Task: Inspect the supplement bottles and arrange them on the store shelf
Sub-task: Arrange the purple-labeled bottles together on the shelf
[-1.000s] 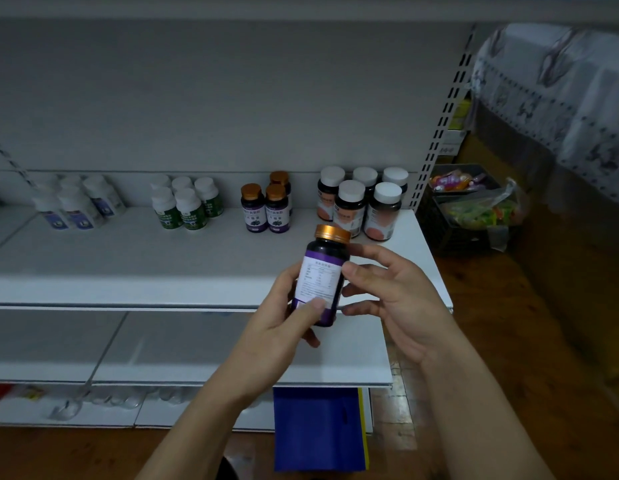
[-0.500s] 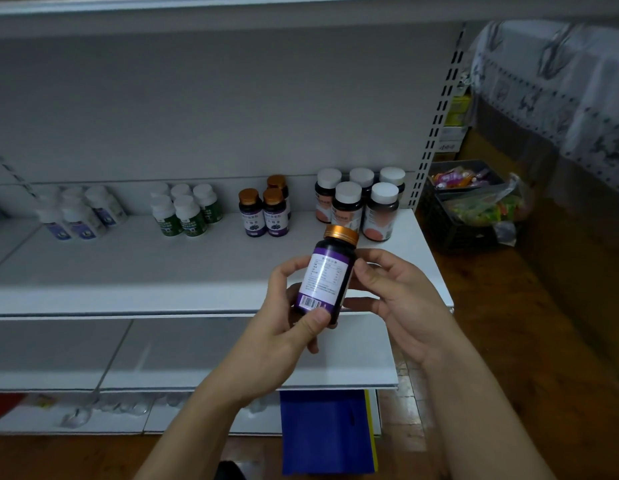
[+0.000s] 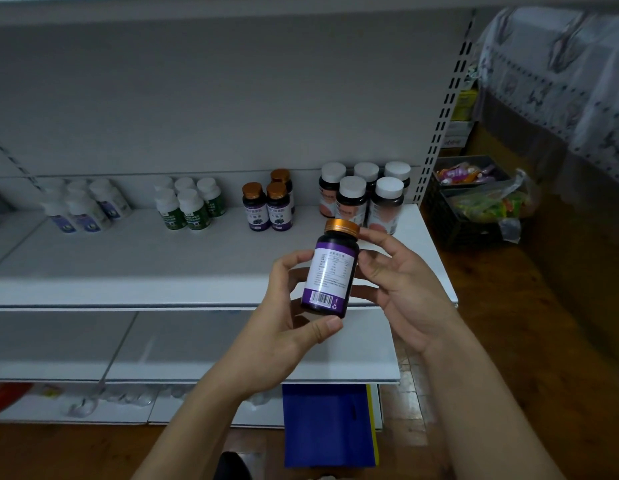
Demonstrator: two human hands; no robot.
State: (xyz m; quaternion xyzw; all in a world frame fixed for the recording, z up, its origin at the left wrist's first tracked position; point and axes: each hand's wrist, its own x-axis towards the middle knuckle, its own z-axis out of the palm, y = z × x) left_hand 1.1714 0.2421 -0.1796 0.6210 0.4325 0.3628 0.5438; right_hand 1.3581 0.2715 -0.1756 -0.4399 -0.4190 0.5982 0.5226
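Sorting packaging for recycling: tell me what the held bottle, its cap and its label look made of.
Bottle: dark, glossy body with a soft sheen, likely plastic, though dark glass cannot be ruled out. Cap: copper-orange with a metallic shine, so metal or metallised plastic. Label: smooth white and purple printed wrap with a barcode; paper or film, unclear which.

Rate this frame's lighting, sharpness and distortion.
Head view: dim, bluish light; the held bottle is sharp enough to show its barcode, its label text too small to read; the white bottles at far left look soft; wide-angle distortion slants the slotted upright.
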